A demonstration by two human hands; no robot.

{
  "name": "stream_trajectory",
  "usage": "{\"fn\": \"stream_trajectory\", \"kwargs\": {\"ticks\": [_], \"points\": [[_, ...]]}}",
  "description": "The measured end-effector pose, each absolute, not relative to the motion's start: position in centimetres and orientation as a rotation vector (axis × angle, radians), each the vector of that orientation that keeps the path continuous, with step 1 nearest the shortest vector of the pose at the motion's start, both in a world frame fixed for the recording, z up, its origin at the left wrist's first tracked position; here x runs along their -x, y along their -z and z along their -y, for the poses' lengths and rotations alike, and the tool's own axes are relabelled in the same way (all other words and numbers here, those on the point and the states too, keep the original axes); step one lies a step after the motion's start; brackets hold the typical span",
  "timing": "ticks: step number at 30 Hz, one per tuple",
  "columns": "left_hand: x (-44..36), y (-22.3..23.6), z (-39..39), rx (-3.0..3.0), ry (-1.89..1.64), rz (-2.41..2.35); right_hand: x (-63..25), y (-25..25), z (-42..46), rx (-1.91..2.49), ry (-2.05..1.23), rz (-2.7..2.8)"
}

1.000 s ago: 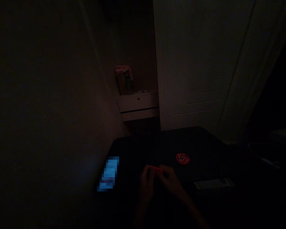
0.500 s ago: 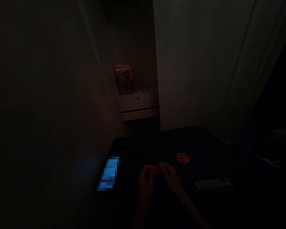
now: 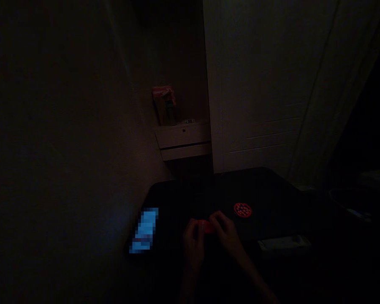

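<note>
The scene is very dark. Between my two hands is a small, flat red piece whose kind I cannot make out. My left hand pinches its left side with thumb and fingers. At its right edge, my right hand is closed with fingertips pressed together on it. Farther back and to the right lies a round red-rimmed disc with a pattern of several small orange-red spots.
The dark table carries a glowing, blurred-out screen at its left edge. A pale, long packet lies at the front right. Behind are a drawer unit with a red-topped bag on it and a large door.
My right hand has shifted slightly upward, its fingers a little more bent. The red piece shows a bit more of its surface. My left hand has barely moved.
</note>
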State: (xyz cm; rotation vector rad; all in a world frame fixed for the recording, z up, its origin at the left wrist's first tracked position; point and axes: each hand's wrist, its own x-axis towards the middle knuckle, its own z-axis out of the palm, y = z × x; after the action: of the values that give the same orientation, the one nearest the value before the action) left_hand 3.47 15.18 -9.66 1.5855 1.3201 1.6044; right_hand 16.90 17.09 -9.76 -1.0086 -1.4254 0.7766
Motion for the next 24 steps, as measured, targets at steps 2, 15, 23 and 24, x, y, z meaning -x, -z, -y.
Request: {"fn": "stream_trajectory", "kwargs": {"ticks": [2,15,23,24], "points": [[-3.44,9.71,-15.20,-1.582,-1.596,-1.321,-16.95,9.64,-16.99,0.981,-0.783,1.442],[-3.60,10.29,-15.29,-1.550,-1.638,-1.349,-17.05,9.39,-16.75,0.903,-0.774,1.552],[-3.87,10.06,-15.62,-1.472,-1.553,-1.280,-17.09,10.14,-17.34,0.966,-0.777,1.474],[-3.88,10.08,-15.62,-1.462,-1.547,-1.261,-17.10,10.18,-17.36,0.962,-0.775,1.471]]}}
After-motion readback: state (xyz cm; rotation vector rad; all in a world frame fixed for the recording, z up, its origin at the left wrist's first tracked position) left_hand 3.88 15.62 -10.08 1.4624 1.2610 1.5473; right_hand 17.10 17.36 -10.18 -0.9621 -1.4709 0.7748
